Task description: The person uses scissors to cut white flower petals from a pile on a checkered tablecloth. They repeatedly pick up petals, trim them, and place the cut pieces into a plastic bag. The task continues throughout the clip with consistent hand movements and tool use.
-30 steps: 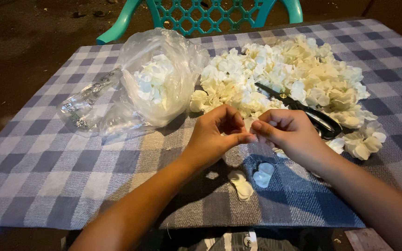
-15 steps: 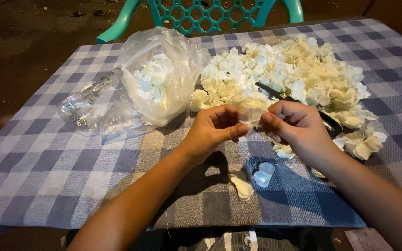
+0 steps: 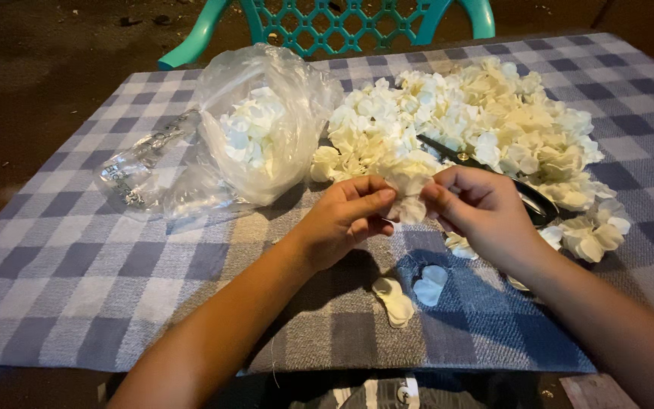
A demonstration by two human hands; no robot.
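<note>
Just before flower heap, near counter middle: left hand and right hand both pinch one white flower, grip clenched on petals from either side. Scissors lie half under heap, just behind right hand. Clear plastic bag of flowers left of heap. Two loose petals on checked cloth below hands. Teal chair beyond heap.

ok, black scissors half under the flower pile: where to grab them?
Probably by the handle end, coming from the person's right. The scissors lie flat on the checked cloth, blades buried under the white flower pile; the dark handle end beside the right hand is the exposed part.
</note>
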